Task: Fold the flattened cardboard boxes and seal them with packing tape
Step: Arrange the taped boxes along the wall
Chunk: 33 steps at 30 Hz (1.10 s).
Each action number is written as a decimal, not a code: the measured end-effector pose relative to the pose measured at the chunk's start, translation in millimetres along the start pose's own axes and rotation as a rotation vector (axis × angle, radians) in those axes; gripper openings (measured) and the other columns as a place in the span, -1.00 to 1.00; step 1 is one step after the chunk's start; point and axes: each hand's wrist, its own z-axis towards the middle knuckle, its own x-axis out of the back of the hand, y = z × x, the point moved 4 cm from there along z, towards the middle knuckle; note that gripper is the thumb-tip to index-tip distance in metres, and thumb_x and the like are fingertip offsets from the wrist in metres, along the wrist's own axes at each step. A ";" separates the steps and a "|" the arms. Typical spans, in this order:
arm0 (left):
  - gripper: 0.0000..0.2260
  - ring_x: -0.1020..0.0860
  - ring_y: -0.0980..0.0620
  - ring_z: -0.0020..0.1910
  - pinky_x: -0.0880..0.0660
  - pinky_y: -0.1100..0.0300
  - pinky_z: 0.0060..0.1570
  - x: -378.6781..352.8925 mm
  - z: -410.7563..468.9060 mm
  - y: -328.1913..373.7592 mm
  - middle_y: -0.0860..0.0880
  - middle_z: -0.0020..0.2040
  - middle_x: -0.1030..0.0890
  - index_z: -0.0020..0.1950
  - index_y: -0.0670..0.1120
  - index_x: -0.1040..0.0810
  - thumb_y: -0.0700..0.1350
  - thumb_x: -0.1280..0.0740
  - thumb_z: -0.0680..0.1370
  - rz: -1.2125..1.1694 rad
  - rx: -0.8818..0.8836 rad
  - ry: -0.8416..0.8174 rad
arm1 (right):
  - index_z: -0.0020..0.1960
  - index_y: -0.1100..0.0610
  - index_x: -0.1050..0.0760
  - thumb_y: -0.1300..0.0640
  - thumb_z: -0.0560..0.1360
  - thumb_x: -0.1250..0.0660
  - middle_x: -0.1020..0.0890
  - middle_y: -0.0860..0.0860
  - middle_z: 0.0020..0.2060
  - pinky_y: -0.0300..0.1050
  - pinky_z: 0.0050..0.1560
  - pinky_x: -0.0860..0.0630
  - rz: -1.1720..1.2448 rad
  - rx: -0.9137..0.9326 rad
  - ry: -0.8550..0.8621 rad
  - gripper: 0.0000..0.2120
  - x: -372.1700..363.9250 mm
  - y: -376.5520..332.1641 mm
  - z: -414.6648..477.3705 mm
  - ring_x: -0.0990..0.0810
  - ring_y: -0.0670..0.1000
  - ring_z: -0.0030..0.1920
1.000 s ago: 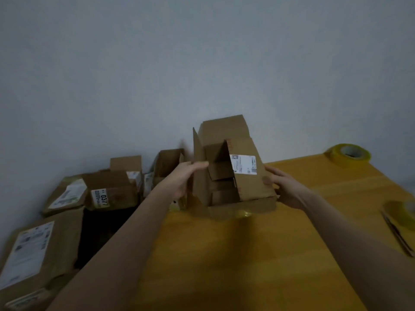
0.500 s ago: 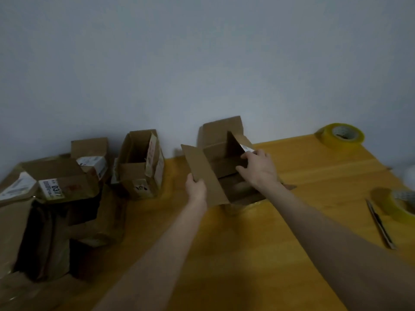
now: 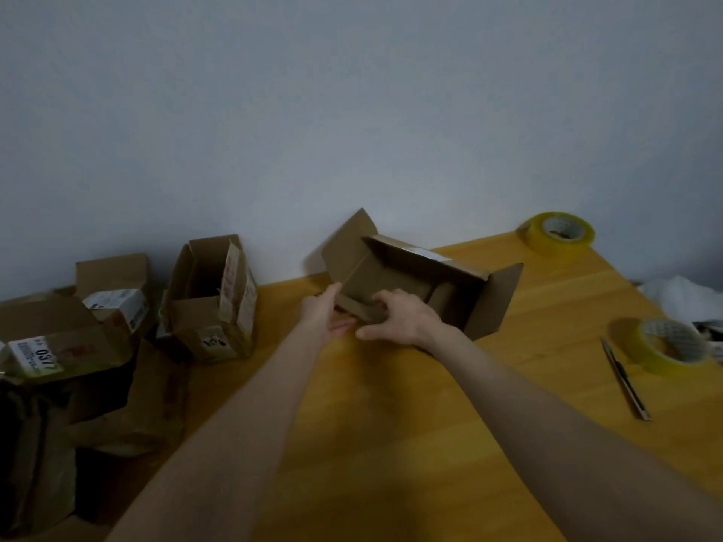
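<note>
At the far middle of the table (image 3: 391, 432), cardboard box (image 3: 395, 267): lies with its open side turned toward the person and upward. One flap stands up at the far left and another is spread out to the right. A white label shows on its far top edge.
Near flap (image 3: 358, 311): the box's low front flap, caught between the two hands.
Left hand (image 3: 324, 316): at the left end of the near flap, thumb above the edge and fingers underneath, closed on the cardboard. The fingertips are partly hidden by the flap.
Right hand (image 3: 401, 318): just right of the left hand, fingers curled over the top of the near flap and into the box. The thumb is pressed under the flap's near side, so the hand grips the flap.
Far tape roll (image 3: 557, 233): yellowish, lying flat near the wall at the far right of the table, well apart from the box.
Near tape roll (image 3: 671, 346): yellowish, lying flat at the right edge of the table.
Utility knife (image 3: 626, 381): slim and dark, lying on the table just left of the near tape roll.
Second open box (image 3: 211, 303): stands at the left end of the table with its mouth upward and a torn, taped side.
Pile of boxes (image 3: 58, 346): further left, stacked loosely. One carries a label reading 0377.
Wall (image 3: 352, 111): plain and pale grey, behind everything.
</note>
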 end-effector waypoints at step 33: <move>-0.51 -0.26 -0.12 0.43 -0.33 0.03 0.32 184.1 4.6 66.3 -0.17 0.47 -0.25 0.51 -0.16 -0.16 -0.16 -0.21 0.61 0.802 -0.523 0.682 | 0.37 0.27 -0.35 -0.16 0.55 -0.28 -0.50 0.16 0.29 -0.13 0.04 -0.43 0.478 0.074 -0.097 -0.40 -52.4 -176.1 74.0 -0.48 0.15 0.26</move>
